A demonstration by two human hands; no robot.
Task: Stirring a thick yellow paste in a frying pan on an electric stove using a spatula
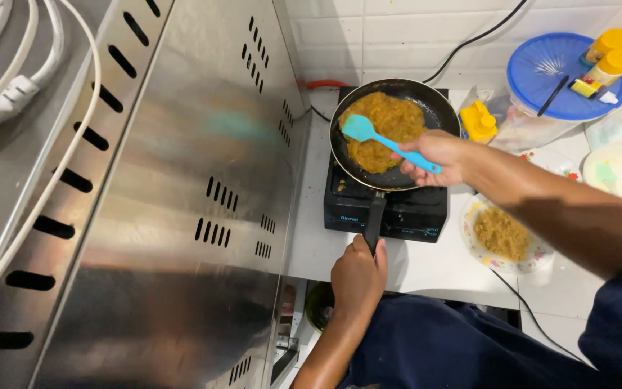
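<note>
The right hand (437, 155) is gripping a blue spatula (386, 140), its blade lying leftward on the brown food (386, 130) in the black pan (437, 108). The left hand (358, 277) is closing around the pan's handle (374, 220), which is pointing toward the person, over the stove (397, 212).

Beyond the right hand's fingers (426, 155), just past the pan's far rim, stands a small yellow squeeze bottle (478, 121). Farther right, two yellow-capped bottles (606, 57) lie on a round blue lid (541, 72) covering a clear tub. Just above the left hand's fingers (358, 252), the black stove front (397, 216) bears a small pale printed label (348, 218).
</note>
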